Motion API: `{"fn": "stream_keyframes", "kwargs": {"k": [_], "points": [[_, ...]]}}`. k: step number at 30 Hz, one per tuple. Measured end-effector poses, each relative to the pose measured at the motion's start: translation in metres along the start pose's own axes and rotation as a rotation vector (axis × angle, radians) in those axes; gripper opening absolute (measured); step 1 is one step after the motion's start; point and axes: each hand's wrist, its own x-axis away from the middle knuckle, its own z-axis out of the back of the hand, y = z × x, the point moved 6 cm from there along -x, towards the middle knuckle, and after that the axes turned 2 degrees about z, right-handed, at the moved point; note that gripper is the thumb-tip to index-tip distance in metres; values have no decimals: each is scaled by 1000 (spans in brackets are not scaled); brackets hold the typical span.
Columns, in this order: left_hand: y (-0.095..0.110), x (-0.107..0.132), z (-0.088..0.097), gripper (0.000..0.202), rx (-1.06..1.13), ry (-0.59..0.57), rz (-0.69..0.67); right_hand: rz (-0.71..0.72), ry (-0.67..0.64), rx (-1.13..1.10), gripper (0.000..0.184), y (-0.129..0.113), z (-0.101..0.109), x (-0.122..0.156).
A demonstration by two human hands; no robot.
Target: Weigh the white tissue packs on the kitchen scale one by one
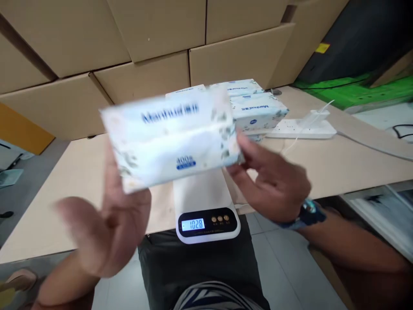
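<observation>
A white and pale blue pack of tissues (pixel 174 142), a little blurred, is held up above the table, tilted with its printed side towards me. My right hand (pixel 274 178) pinches its right end between thumb and fingers. At the pack's left end is my left hand (pixel 112 215), palm up and thumb spread wide, with its fingers partly hidden behind the pack. Whether those fingers touch it I cannot tell. Below the pack stands a white digital scale (pixel 206 202), its lit display reading 102.8 with a minus mark before it.
Several more tissue packs (pixel 258 110) are stacked at the back of the wooden table (pixel 335 159). A white power strip (pixel 303 128) with a plug and cable lies to their right. Cardboard boxes (pixel 155 26) form a wall behind. Something bright green (pixel 355 92) is at the right.
</observation>
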Motion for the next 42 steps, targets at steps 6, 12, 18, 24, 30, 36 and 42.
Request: {"fn": "stream_keyframes", "kwargs": {"k": [6, 12, 18, 24, 30, 36, 42], "points": [[35, 42, -87, 86, 612, -851, -30, -29, -3, 44, 41, 42, -7, 71], [22, 25, -99, 86, 618, -915, -69, -172, -66, -201, 62, 85, -7, 42], [9, 17, -110, 97, 555, -822, -76, -46, 92, -202, 51, 110, -9, -17], [4, -45, -109, 100, 390, -424, -298, 109, 327, 21, 43, 132, 1, -25], [15, -83, -122, 92, 320, -286, -608, 69, 354, 91, 40, 137, 8, -16], [7, -88, -119, 86, 343, -249, -547, 105, 252, 108, 45, 132, -6, -14], [10, -87, -113, 88, 334, -258, -532, 73, 198, 97, 50, 134, -9, -11]]}}
